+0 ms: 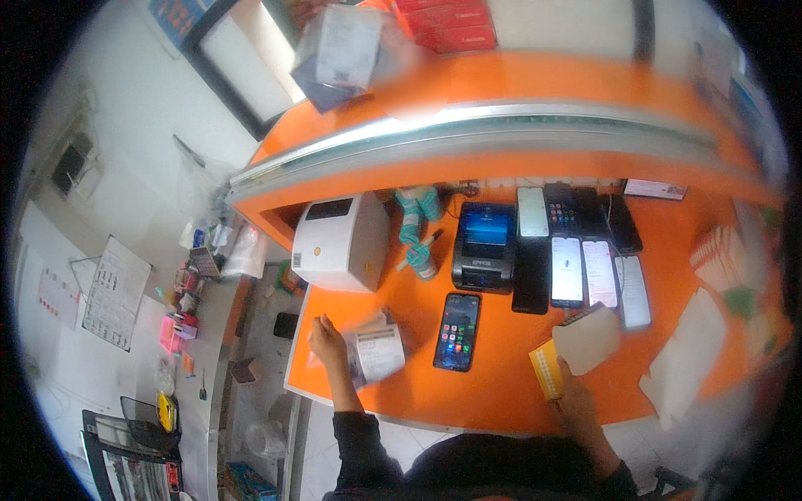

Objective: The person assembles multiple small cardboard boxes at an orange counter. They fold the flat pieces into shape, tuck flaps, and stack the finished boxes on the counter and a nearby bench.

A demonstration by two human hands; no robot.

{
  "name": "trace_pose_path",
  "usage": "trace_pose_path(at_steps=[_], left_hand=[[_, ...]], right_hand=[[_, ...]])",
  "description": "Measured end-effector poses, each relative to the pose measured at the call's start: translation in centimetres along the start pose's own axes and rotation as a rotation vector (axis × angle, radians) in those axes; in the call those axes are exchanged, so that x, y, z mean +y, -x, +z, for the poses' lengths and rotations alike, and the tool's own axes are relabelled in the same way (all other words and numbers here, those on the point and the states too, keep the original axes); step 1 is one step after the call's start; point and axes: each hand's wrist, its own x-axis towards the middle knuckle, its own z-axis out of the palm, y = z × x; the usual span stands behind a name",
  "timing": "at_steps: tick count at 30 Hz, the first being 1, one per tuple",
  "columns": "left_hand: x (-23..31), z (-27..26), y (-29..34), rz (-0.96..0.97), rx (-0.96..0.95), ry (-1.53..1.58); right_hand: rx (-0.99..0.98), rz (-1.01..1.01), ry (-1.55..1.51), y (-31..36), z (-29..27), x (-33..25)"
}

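My left hand point(328, 338) is closed at the left end of a parcel in clear plastic with a printed label point(380, 351), slightly blurred, over the front left of the orange counter. On the right, my right hand point(576, 409) grips a small yellow-and-white packet point(545, 371) near the counter's front edge. Just beyond the packet lies a cream spiral notepad point(589, 338). Between my hands, a dark phone point(457, 331) with a lit screen rests on the counter.
A white label printer point(342, 242), teal rolls point(418, 225) and a black receipt printer point(484, 246) stand behind. Several phones point(566, 271) lie to the right. Across the glass-edged raised ledge point(501, 125), someone's hand is near another wrapped parcel point(342, 54).
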Motion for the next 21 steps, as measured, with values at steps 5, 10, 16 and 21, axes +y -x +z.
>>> trace_pose_path(at_steps=[5,10,16,21], left_hand=[[4.6,1.1,-0.8,0.141,-0.135,-0.412],[15.9,-0.1,6.6,0.111,-0.509,0.531],[30.5,-3.4,17.3,-0.419,-1.088,1.085],[35.5,-1.8,26.0,-0.827,-1.169,1.282]], right_hand=[[0.390,-0.361,0.190,0.7,1.2,1.9],[0.404,-0.936,0.567,2.5,-2.2,2.3],[0.397,-1.138,0.771,3.7,-4.5,9.3],[0.410,-1.252,0.599,5.7,-8.7,18.0]])
